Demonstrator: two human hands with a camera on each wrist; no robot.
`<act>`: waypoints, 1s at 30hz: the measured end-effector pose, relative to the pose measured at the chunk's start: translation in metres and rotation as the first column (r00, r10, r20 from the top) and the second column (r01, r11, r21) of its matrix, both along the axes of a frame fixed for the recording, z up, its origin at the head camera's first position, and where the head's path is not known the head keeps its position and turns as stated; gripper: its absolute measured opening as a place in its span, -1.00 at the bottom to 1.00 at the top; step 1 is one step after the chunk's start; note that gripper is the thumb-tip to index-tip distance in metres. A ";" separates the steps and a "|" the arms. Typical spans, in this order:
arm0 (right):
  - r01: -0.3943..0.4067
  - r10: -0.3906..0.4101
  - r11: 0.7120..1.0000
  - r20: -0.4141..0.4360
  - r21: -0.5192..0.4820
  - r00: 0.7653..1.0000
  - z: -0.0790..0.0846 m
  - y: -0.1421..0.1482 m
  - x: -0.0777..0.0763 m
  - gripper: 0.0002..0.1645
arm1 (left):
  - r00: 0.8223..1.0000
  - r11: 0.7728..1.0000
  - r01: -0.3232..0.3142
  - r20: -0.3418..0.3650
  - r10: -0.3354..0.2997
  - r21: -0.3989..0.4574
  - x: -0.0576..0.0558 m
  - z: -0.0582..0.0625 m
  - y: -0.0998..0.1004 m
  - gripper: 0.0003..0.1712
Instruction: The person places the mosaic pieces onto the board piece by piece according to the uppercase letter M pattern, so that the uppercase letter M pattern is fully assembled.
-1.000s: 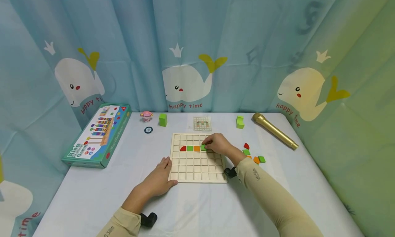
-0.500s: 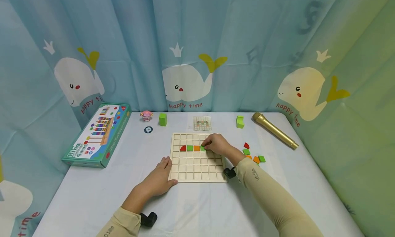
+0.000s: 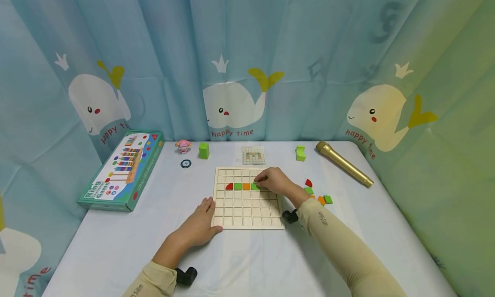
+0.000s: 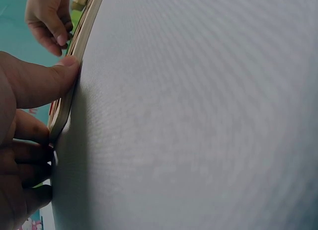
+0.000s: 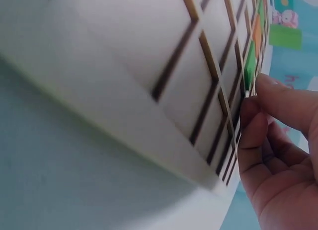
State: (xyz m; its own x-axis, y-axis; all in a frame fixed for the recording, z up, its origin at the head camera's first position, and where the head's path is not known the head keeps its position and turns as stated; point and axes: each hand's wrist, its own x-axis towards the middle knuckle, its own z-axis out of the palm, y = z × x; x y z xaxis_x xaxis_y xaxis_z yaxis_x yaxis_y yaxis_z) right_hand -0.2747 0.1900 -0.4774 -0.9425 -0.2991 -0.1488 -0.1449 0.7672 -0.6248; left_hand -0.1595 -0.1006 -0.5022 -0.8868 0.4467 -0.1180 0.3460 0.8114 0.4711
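Partly hidden, touching right hand (image 3: 274,180), green tile (image 3: 254,186)

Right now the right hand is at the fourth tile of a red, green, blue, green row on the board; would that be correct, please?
Not quite: the third tile is orange, not blue, as the head view shows; the right hand is indeed at the fourth tile.

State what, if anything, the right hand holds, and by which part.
The right hand touches a green tile at its right edge; whether it pinches it cannot be told.
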 end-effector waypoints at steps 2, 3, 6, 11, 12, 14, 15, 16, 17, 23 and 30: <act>0.012 -0.012 1.000 -0.005 -0.006 1.000 0.002 0.004 0.000 -0.84 | 1.000 1.000 0.000 0.000 0.000 -0.005 0.000 -0.001 0.000 -0.04; 0.018 -0.018 1.000 -0.010 -0.005 1.000 0.003 0.007 0.000 -0.84 | 1.000 1.000 -0.001 0.000 0.001 -0.005 0.000 -0.001 0.000 -0.04; 0.020 -0.020 1.000 -0.045 0.016 0.999 0.004 0.015 -0.001 -0.83 | 1.000 1.000 -0.004 0.002 0.004 -0.010 -0.001 -0.002 0.000 -0.03; 0.035 -0.032 0.998 -0.073 0.044 0.997 0.007 0.031 -0.001 -0.81 | 1.000 1.000 -0.007 0.000 0.007 -0.012 -0.001 -0.002 0.000 -0.02; 0.042 -0.038 0.998 -0.074 0.046 0.996 0.008 0.035 0.000 -0.81 | 1.000 1.000 -0.008 -0.002 0.008 -0.009 -0.001 -0.002 0.000 -0.02; 0.054 -0.051 0.997 -0.074 0.048 0.996 0.009 0.041 0.001 -0.81 | 1.000 1.000 -0.006 -0.003 0.006 -0.002 -0.001 -0.002 -0.001 -0.03; 0.060 -0.057 0.997 -0.074 0.048 0.996 0.010 0.043 0.001 -0.81 | 1.000 1.000 -0.007 -0.005 0.007 -0.006 -0.001 -0.002 -0.001 -0.03; 0.066 -0.062 0.997 -0.075 0.049 0.995 0.011 0.046 0.002 -0.81 | 1.000 1.000 -0.005 -0.006 0.005 -0.006 0.000 -0.001 -0.001 -0.03; 0.072 -0.068 0.996 -0.076 0.052 0.995 0.012 0.048 0.003 -0.80 | 1.000 1.000 -0.004 -0.006 0.004 -0.007 0.000 -0.001 -0.001 -0.03; 0.094 -0.089 0.993 -0.071 0.065 0.994 0.017 0.063 0.006 -0.78 | 1.000 1.000 0.004 -0.006 -0.004 -0.007 0.000 0.000 -0.001 -0.04; 0.132 -0.126 0.988 -0.071 0.076 0.989 0.023 0.080 0.008 -0.78 | 1.000 1.000 0.003 0.000 -0.003 -0.002 0.000 0.001 0.000 -0.04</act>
